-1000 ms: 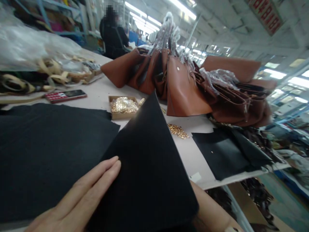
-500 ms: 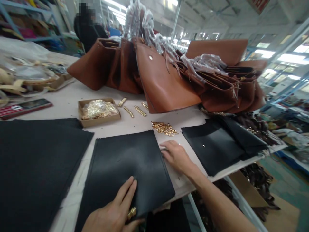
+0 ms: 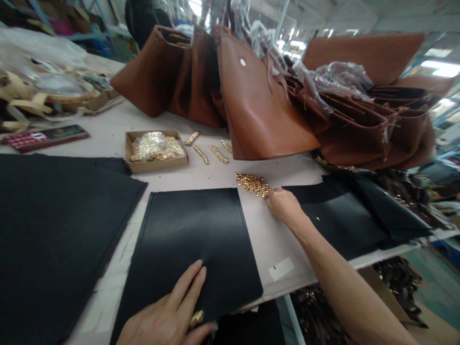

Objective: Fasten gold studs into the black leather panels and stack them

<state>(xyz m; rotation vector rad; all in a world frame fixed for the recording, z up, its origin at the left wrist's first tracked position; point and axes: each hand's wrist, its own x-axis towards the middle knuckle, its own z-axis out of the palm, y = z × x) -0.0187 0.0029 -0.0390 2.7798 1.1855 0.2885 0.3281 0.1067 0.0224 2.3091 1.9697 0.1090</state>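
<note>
A black leather panel (image 3: pixel 201 230) lies flat at the table's front edge. My left hand (image 3: pixel 172 311) rests on its lower part, index and middle fingers stretched out, with a gold metal piece (image 3: pixel 196 318) between the lower fingers and the thumb. Beyond the panel's right corner is a pile of small gold clasps (image 3: pixel 251 184). My right hand (image 3: pixel 282 203) touches the pile's right end with its fingers closed together; whatever they pinch is too small to make out.
A cardboard box of gold parts (image 3: pixel 154 165) and short gold chains (image 3: pixel 218 154) sit behind the panel. Brown leather bags (image 3: pixel 266 110) stand across the back. More black panels lie left (image 3: pixel 53 230) and right (image 3: pixel 341 220). A red-checked case (image 3: pixel 46 138) is at far left.
My right hand has moved from beside the panel's right edge forward to the gold pile, and its fingers have closed. My left hand stays on the panel. The view has shifted slightly.
</note>
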